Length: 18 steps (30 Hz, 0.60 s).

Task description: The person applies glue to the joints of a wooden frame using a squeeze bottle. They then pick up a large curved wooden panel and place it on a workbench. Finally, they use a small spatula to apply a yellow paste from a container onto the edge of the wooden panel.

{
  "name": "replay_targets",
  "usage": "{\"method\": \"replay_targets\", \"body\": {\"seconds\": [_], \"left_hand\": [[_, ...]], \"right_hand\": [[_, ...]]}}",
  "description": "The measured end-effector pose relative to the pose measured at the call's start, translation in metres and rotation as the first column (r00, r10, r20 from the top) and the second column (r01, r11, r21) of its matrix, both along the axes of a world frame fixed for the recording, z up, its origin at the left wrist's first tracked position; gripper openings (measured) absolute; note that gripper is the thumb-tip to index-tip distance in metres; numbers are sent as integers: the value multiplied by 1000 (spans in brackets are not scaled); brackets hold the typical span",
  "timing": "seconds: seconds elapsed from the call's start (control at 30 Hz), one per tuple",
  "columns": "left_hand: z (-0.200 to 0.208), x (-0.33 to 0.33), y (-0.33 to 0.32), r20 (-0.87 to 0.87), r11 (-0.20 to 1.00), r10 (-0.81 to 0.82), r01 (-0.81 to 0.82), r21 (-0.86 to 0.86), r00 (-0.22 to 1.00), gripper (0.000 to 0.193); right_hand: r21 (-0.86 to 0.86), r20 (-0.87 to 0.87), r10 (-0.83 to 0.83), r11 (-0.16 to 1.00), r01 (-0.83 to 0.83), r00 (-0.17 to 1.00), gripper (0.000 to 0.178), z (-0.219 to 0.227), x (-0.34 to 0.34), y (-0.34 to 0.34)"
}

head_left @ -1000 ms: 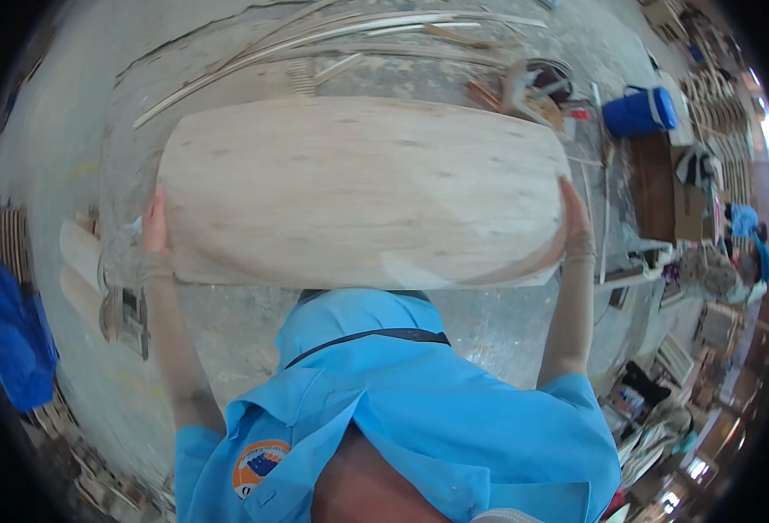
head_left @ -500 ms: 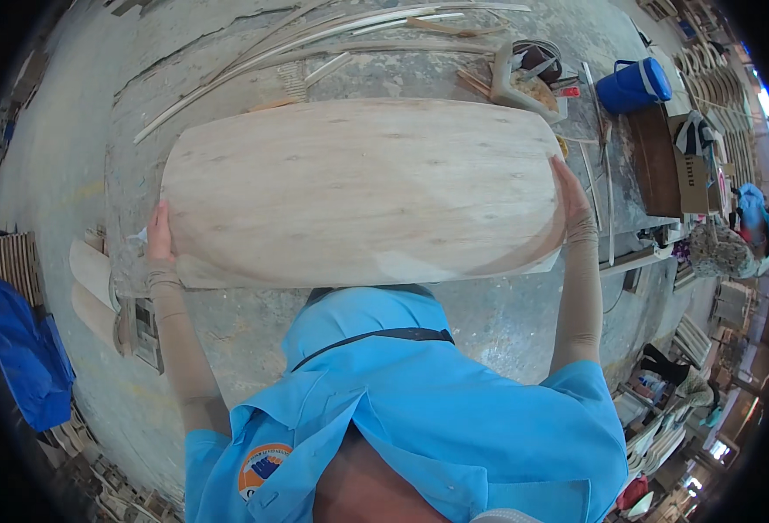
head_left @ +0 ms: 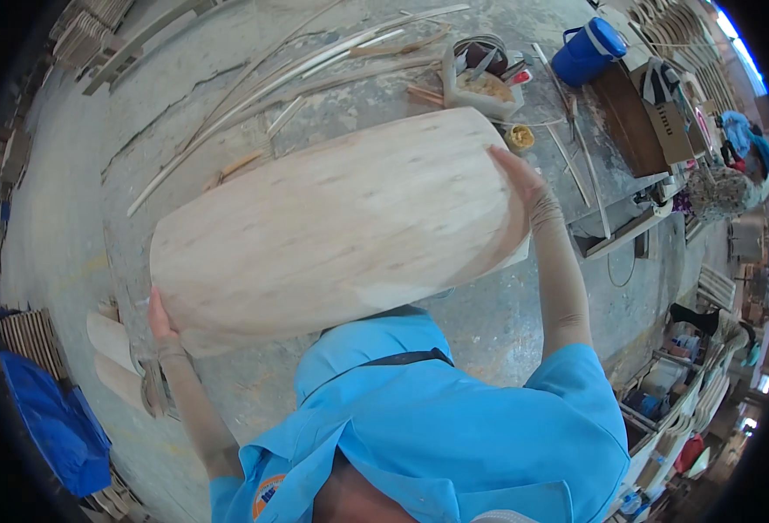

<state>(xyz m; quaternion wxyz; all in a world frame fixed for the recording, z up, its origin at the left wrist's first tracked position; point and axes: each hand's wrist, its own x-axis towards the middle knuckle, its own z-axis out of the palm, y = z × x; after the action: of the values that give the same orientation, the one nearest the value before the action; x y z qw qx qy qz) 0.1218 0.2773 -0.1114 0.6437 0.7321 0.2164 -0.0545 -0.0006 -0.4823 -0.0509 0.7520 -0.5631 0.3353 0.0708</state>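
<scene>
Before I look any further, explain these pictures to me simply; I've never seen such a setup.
There is no machine here, just a person in a light blue shirt. The view comes from a fisheye camera on the head, looking down, so edges bend. The left hand and right hand hold opposite ends of a pale wooden panel. Beyond it, on the grey surface, lie wooden strips, a cluttered white tray and a small yellow tub. Whether the panel rests on anything, I cannot tell.
</scene>
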Motion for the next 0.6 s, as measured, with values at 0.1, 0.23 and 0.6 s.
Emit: {"method": "replay_targets", "body": {"seconds": [0.1,0.23,0.6], "left_hand": [[-10,4,14,-38,1000,29,-29,1,999,55],[-13,2,18,-7,995,46,-45,93,999,55],[17,-14,-32,365,627,-254,-135,767,896,41]], "right_hand": [[-14,23,14,1000,-13,1000,58,-12,-1,-6],[-510,-48,39,858,-58,998,50,4,1,-3],[-940,10,4,341,8,1000,20,-80,-50,-87]]}}
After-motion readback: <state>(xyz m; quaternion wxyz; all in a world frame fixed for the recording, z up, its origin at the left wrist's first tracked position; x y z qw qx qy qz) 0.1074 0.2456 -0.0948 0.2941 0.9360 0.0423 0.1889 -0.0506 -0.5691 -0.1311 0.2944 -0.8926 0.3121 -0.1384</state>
